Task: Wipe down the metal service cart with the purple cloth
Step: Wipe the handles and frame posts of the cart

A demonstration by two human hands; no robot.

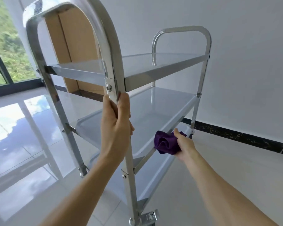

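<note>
A shiny three-shelf metal service cart [162,69] stands in front of me on castors, with arched handles at both ends. My left hand [116,126] grips the near upright post just below the top shelf. My right hand [183,144] holds a bunched purple cloth [165,142] pressed against the front side rail of the middle shelf [153,115], roughly halfway along it. The bottom shelf [153,180] shows below, partly hidden by my arms.
Glossy white floor tiles [31,144] surround the cart. A white wall with a black skirting board [243,136] runs along the right. A tall cardboard box [69,51] leans behind the cart, and a large window [5,51] is at the left. A castor brake [149,216] sits near me.
</note>
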